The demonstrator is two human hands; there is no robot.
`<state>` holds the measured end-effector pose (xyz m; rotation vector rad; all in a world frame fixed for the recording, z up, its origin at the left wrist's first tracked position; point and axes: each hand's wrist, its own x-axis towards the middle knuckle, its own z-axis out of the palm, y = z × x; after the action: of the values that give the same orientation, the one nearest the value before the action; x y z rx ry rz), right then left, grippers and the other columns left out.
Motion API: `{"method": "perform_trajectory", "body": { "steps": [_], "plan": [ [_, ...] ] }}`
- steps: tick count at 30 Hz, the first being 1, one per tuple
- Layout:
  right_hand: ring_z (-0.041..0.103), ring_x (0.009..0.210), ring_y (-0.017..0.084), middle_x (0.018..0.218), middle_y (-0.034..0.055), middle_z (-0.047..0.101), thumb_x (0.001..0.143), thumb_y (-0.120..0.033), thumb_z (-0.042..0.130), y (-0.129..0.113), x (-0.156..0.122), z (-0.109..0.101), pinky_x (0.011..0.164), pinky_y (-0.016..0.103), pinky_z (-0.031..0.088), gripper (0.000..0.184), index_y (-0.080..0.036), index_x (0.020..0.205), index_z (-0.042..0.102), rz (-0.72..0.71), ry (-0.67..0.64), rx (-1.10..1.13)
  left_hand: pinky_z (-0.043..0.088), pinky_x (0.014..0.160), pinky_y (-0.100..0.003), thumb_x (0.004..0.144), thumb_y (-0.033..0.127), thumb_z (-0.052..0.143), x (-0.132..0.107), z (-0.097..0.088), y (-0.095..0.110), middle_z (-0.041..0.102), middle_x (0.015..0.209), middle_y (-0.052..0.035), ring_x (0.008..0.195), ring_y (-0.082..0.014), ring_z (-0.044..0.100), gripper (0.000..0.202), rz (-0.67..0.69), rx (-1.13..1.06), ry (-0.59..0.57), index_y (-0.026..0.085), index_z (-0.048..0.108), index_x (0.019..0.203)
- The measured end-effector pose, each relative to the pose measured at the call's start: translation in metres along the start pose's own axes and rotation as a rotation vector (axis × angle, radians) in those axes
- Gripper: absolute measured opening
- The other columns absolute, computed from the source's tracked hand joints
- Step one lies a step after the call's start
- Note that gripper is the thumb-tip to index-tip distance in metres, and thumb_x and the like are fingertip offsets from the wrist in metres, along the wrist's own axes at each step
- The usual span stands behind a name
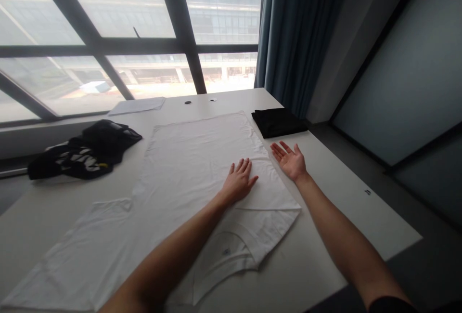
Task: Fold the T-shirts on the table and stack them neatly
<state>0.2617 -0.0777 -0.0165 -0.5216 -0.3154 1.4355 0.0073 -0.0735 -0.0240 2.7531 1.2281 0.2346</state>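
Note:
A white T-shirt (187, 168) lies spread on the table, its neckline toward me and its hem toward the window. The sleeve on the left is stretched out flat, while the right side is folded inward over the body. My left hand (238, 180) rests palm down on the folded part, fingers spread. Just off the shirt's right edge, my right hand (290, 161) is turned palm up with its fingers apart, holding nothing. Part of the shirt is hidden under my left forearm.
Folded black cloth (277, 121) lies at the table's far right. A crumpled black garment with white print (86, 149) sits at the left. White sheets (137, 106) lie by the window, near a round table grommet (188, 102). A blue curtain (288, 33) hangs behind.

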Motion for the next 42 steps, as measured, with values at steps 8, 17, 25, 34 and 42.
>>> {"method": "perform_trajectory", "body": {
  "steps": [8, 17, 25, 34, 42],
  "plan": [
    [0.067, 0.118, 0.028, 0.127, 0.02, 0.067, 0.103, -0.05, 0.036, 0.012, -0.003, 0.005, 0.095, 0.051, 0.057, 0.047, -0.016, 0.128, 0.056, 0.283, -0.053, -0.12, 0.018, 0.122, -0.054, 0.102, 0.051, 0.034, 0.001, 0.001, -0.001, 0.024, 0.165, -0.0129, 0.154, -0.0289, 0.016, 0.066, 0.004, 0.002, 0.002, 0.015, 0.029, 0.157],
    [0.065, 0.121, 0.025, 0.124, 0.0159, 0.07, 0.103, -0.031, 0.038, 0.007, 0.0, 0.0, 0.098, 0.044, 0.057, 0.033, -0.017, 0.122, 0.061, 0.101, -0.05, -0.075, 0.01, 0.124, -0.055, 0.102, 0.043, 0.037, 0.0, -0.004, 0.003, 0.035, 0.161, -0.012, 0.152, -0.0272, 0.023, 0.054, 0.006, 0.043, 0.096, 0.017, 0.041, 0.15],
    [0.065, 0.12, 0.025, 0.121, 0.011, 0.072, 0.103, -0.053, 0.032, 0.004, 0.001, 0.002, 0.097, 0.05, 0.057, 0.046, -0.024, 0.123, 0.062, -0.006, 0.013, 0.017, 0.016, 0.122, -0.056, 0.102, 0.048, 0.035, 0.001, 0.004, -0.001, 0.027, 0.165, -0.0105, 0.153, -0.029, 0.018, 0.061, -0.041, 0.012, 0.025, 0.018, 0.034, 0.155],
    [0.068, 0.114, 0.025, 0.124, 0.0166, 0.068, 0.102, -0.058, 0.026, 0.02, 0.005, 0.002, 0.093, 0.048, 0.058, 0.053, -0.021, 0.122, 0.059, 0.168, 0.068, -0.129, 0.016, 0.123, -0.055, 0.102, 0.049, 0.035, 0.001, 0.007, -0.002, 0.026, 0.165, -0.01, 0.153, -0.0284, 0.018, 0.062, -0.044, 0.016, 0.028, 0.018, 0.032, 0.156],
    [0.066, 0.119, 0.021, 0.12, 0.0121, 0.071, 0.102, -0.058, 0.025, 0.003, 0.008, -0.006, 0.097, 0.046, 0.057, 0.052, -0.026, 0.12, 0.062, -0.061, 0.131, -0.048, 0.016, 0.123, -0.055, 0.102, 0.049, 0.034, 0.001, 0.007, -0.002, 0.027, 0.165, -0.01, 0.153, -0.0288, 0.019, 0.062, -0.04, 0.003, 0.032, 0.017, 0.034, 0.155]
  ]
}}
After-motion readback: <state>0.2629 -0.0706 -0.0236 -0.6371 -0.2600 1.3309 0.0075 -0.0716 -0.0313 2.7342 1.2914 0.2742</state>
